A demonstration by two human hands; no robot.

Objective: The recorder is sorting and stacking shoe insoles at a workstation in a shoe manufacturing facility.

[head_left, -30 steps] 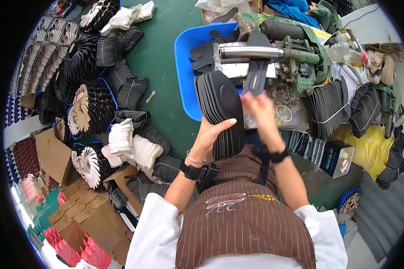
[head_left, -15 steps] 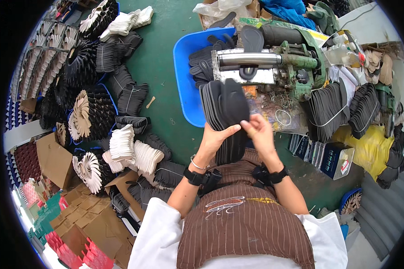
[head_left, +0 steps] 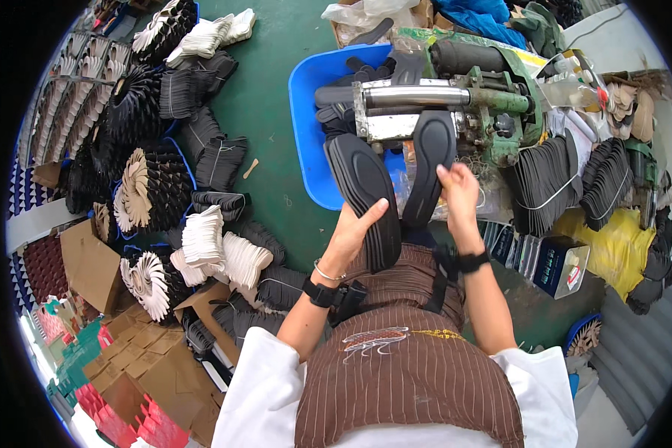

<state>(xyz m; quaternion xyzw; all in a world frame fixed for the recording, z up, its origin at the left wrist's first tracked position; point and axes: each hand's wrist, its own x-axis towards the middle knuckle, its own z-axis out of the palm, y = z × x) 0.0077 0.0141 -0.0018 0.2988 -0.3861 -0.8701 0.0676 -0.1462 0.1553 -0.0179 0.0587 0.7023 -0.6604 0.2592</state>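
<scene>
From your head, the wide fisheye view looks steeply down over your apron (head_left: pixel 411 388), left hand (head_left: pixel 357 224) and right hand (head_left: pixel 461 194) near, floor (head_left: pixel 272 127) farther off

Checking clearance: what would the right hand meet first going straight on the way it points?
Right hand: likely the single black sole-shaped insole right beside it, then the shiny silver cylindrical metal roller. One view, so depth is unclear.
</scene>
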